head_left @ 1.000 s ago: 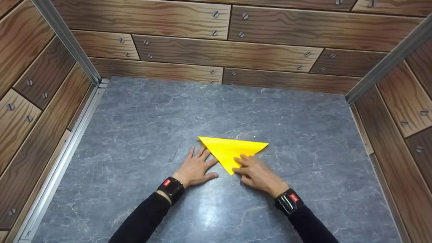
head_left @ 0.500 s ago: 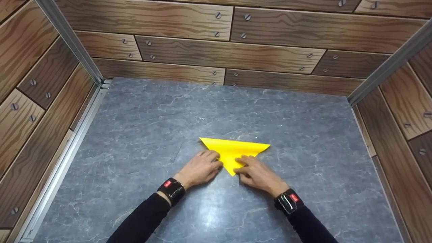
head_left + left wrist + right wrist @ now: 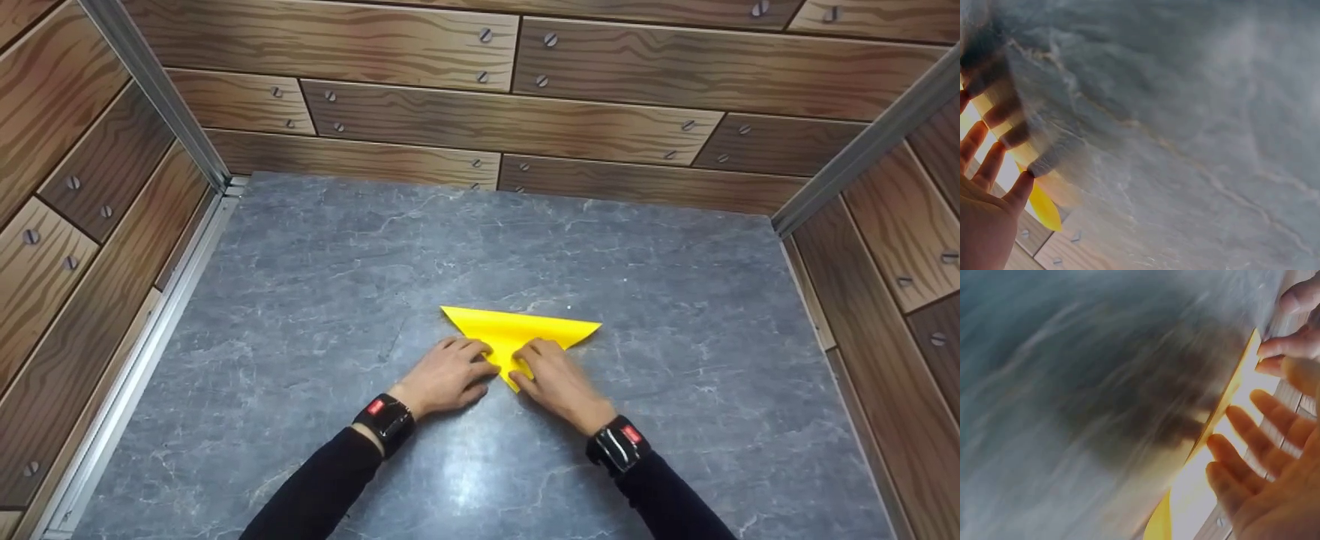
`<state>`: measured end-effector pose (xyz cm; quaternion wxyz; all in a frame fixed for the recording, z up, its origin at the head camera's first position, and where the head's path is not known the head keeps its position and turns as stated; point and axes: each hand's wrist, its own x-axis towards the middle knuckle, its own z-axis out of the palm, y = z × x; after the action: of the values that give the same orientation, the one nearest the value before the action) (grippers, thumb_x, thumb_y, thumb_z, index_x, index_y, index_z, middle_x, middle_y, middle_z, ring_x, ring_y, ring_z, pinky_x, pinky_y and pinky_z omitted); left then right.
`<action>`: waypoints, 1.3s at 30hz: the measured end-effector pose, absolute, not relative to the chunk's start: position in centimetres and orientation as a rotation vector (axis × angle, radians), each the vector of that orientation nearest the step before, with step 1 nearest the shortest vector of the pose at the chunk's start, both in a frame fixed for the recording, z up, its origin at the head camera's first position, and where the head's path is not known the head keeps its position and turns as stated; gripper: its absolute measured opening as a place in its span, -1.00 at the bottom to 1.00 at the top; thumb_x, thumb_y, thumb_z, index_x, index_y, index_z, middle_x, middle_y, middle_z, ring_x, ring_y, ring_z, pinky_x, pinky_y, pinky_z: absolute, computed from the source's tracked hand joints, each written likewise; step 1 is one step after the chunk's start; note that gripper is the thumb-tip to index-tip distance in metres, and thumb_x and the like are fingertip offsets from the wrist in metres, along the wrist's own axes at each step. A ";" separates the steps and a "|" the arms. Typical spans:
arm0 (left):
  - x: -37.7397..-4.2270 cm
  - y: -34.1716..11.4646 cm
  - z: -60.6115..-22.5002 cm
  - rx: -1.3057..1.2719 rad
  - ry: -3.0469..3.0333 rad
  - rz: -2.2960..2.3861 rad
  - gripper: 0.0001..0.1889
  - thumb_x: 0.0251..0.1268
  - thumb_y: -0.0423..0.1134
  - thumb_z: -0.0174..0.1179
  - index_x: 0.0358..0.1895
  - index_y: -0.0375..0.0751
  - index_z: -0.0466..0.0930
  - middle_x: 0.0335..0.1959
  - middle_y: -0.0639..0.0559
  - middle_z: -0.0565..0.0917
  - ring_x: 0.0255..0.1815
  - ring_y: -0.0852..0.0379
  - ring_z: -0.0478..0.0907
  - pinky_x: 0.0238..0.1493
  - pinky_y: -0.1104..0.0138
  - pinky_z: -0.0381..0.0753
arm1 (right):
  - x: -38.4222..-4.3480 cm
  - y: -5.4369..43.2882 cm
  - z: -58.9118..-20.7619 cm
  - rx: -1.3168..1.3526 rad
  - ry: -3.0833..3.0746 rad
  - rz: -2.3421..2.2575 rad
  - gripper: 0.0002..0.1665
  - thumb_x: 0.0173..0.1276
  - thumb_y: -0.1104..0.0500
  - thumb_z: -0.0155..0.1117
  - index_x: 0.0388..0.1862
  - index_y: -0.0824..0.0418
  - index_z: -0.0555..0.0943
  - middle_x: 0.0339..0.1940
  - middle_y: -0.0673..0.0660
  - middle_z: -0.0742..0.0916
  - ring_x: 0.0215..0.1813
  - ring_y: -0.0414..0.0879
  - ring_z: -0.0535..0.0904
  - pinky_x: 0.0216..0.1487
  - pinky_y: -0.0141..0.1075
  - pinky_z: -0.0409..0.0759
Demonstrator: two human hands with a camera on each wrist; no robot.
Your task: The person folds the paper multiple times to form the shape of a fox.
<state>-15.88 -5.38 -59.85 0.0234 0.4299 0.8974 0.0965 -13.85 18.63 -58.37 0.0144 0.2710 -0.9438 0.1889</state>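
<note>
A yellow sheet of paper (image 3: 517,324), folded into a triangle, lies on the table with its long edge away from me and one corner toward me. My left hand (image 3: 446,376) rests on its left slanting edge, fingers bent, thumb apart from the paper. On the opposite edge, my right hand (image 3: 561,386) touches the paper with its fingertips, its thumb side beside the near corner. The left wrist view shows the left fingertips (image 3: 1028,173) against the paper's edge. In the right wrist view the right fingers (image 3: 1252,439) spread, relaxed, over the brightly lit paper (image 3: 1158,526).
The grey marble-patterned table (image 3: 345,247) surrounds the paper. Wood-patterned panels (image 3: 420,112) stand at the back and both sides, with metal frame posts (image 3: 161,94) at the corners. Lamp glare shows on the table between the forearms.
The left hand has drawn in its spread fingers and moved right onto the paper's left edge. The right hand has shifted slightly left, bringing both hands closer together. The paper has barely moved.
</note>
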 end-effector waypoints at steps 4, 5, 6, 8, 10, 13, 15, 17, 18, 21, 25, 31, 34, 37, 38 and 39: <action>-16.0 -5.3 -59.8 1.315 2.761 0.303 -0.57 0.50 0.05 0.18 0.35 0.15 0.60 0.38 -0.02 0.51 0.40 -0.06 0.43 0.46 -0.04 0.33 | -14.0 17.7 -58.8 0.756 -2.933 0.588 -0.62 0.36 0.09 0.48 0.03 0.31 0.70 -0.07 0.22 0.63 0.01 0.19 0.55 0.07 0.04 0.55; -16.0 -5.3 -59.8 1.310 2.758 0.303 -0.57 0.50 0.06 0.18 0.35 0.15 0.60 0.38 -0.02 0.51 0.40 -0.07 0.43 0.47 -0.04 0.33 | -14.0 17.6 -58.9 0.745 -2.926 0.587 -0.62 0.34 0.10 0.50 0.02 0.30 0.69 -0.07 0.22 0.62 0.00 0.20 0.53 0.05 0.04 0.54; -16.0 -5.3 -59.8 1.305 2.759 0.299 -0.57 0.50 0.06 0.18 0.35 0.15 0.60 0.38 -0.01 0.51 0.40 -0.07 0.43 0.47 -0.04 0.33 | -14.0 17.6 -59.0 0.736 -2.921 0.591 -0.61 0.32 0.11 0.52 0.02 0.30 0.69 -0.06 0.23 0.62 0.00 0.21 0.53 0.04 0.05 0.53; -16.0 -5.3 -59.8 1.288 2.761 0.290 -0.57 0.50 0.09 0.17 0.35 0.16 0.60 0.39 -0.01 0.51 0.40 -0.07 0.43 0.47 -0.04 0.32 | -14.1 17.6 -59.2 0.724 -2.916 0.610 -0.59 0.29 0.12 0.54 0.03 0.29 0.69 -0.03 0.24 0.61 0.01 0.22 0.51 0.04 0.05 0.52; -16.0 -5.2 -59.7 1.267 2.759 0.281 -0.55 0.50 0.12 0.17 0.35 0.15 0.60 0.40 -0.01 0.49 0.41 -0.07 0.42 0.48 -0.03 0.31 | -14.2 17.6 -59.4 0.710 -2.918 0.635 -0.58 0.28 0.12 0.55 0.06 0.27 0.68 -0.01 0.24 0.61 0.03 0.22 0.51 0.05 0.05 0.52; -15.8 -4.9 -59.6 1.236 2.757 0.257 -0.49 0.49 0.20 0.14 0.38 0.13 0.56 0.43 -0.02 0.46 0.43 -0.07 0.40 0.49 -0.05 0.29 | -14.3 17.8 -59.4 0.690 -2.935 0.659 -0.54 0.29 0.10 0.55 0.11 0.25 0.68 0.03 0.23 0.61 0.07 0.20 0.50 0.09 0.04 0.51; -15.6 -4.8 -59.5 1.216 2.752 0.228 -0.41 0.49 0.26 0.10 0.45 0.10 0.49 0.48 -0.04 0.41 0.49 -0.07 0.34 0.50 -0.09 0.26 | -14.4 17.9 -59.4 0.685 -2.949 0.656 -0.49 0.29 0.10 0.54 0.17 0.25 0.67 0.05 0.24 0.61 0.08 0.21 0.50 0.11 0.04 0.51; -15.2 -4.7 -59.4 1.195 2.751 0.208 -0.31 0.49 0.30 0.07 0.54 0.07 0.37 0.55 -0.08 0.33 0.55 -0.09 0.26 0.51 -0.13 0.22 | -14.4 17.9 -59.3 0.687 -2.961 0.642 -0.44 0.30 0.09 0.53 0.23 0.26 0.66 0.07 0.26 0.61 0.09 0.23 0.50 0.11 0.05 0.51; -15.0 -4.7 -59.5 1.183 2.754 0.203 -0.27 0.49 0.32 0.05 0.58 0.04 0.31 0.59 -0.10 0.28 0.59 -0.10 0.21 0.52 -0.16 0.20 | -14.4 17.8 -59.3 0.687 -2.969 0.630 -0.43 0.30 0.09 0.53 0.25 0.26 0.65 0.07 0.27 0.61 0.10 0.24 0.49 0.11 0.06 0.51; -14.7 -4.7 -59.6 1.128 2.761 0.190 -0.16 0.49 0.38 -0.02 0.66 0.02 0.13 0.67 -0.12 0.10 0.66 -0.13 0.04 0.54 -0.23 0.09 | -14.4 17.7 -59.1 0.675 -3.010 0.596 -0.41 0.33 0.08 0.51 0.30 0.25 0.64 0.09 0.28 0.60 0.11 0.25 0.48 0.11 0.06 0.51; -15.0 -4.6 -59.6 1.069 2.772 0.136 -0.12 0.48 0.46 -0.13 0.68 0.05 0.06 0.71 -0.11 -0.07 0.70 -0.16 -0.13 0.54 -0.29 0.00 | -14.4 17.6 -58.8 0.652 -3.067 0.567 -0.40 0.35 0.06 0.48 0.33 0.21 0.64 0.12 0.27 0.59 0.11 0.22 0.48 0.12 0.04 0.50; -15.8 -4.6 -59.9 1.054 2.774 0.088 -0.15 0.48 0.49 -0.21 0.68 0.14 0.06 0.72 -0.09 -0.13 0.70 -0.18 -0.19 0.52 -0.34 -0.05 | -14.4 17.7 -58.6 0.641 -3.089 0.548 -0.39 0.33 0.05 0.49 0.34 0.17 0.64 0.12 0.26 0.60 0.09 0.20 0.49 0.10 0.02 0.51; -16.1 -4.8 -60.1 1.052 2.782 0.080 -0.16 0.49 0.47 -0.22 0.68 0.13 0.08 0.72 -0.08 -0.11 0.70 -0.18 -0.17 0.52 -0.35 -0.07 | -14.4 17.7 -58.6 0.656 -3.084 0.555 -0.39 0.34 0.06 0.49 0.34 0.19 0.63 0.11 0.27 0.60 0.09 0.22 0.49 0.11 0.03 0.51; -16.2 -5.1 -60.2 1.045 2.785 0.091 -0.16 0.50 0.46 -0.22 0.68 0.11 0.09 0.72 -0.07 -0.09 0.70 -0.17 -0.14 0.52 -0.36 -0.07 | -14.5 17.5 -58.7 0.670 -3.076 0.559 -0.39 0.33 0.06 0.49 0.33 0.21 0.64 0.09 0.26 0.60 0.07 0.22 0.48 0.09 0.02 0.51; -16.3 -5.1 -60.2 1.041 2.785 0.098 -0.16 0.50 0.46 -0.23 0.68 0.11 0.08 0.72 -0.06 -0.10 0.70 -0.17 -0.14 0.52 -0.36 -0.07 | -14.5 17.4 -58.7 0.670 -3.078 0.560 -0.39 0.33 0.06 0.49 0.34 0.21 0.64 0.08 0.26 0.60 0.06 0.21 0.48 0.08 0.02 0.51; -16.3 -5.2 -60.2 1.035 2.785 0.107 -0.16 0.50 0.46 -0.23 0.68 0.10 0.07 0.72 -0.06 -0.09 0.70 -0.16 -0.13 0.52 -0.36 -0.07 | -14.6 17.4 -58.7 0.669 -3.081 0.558 -0.38 0.33 0.06 0.49 0.34 0.20 0.64 0.08 0.26 0.60 0.06 0.21 0.48 0.07 0.02 0.51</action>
<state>-16.30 -5.20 -60.24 0.0841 0.3469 0.9335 0.0358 -14.56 17.38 -58.69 -0.0299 0.2088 -0.9619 0.1742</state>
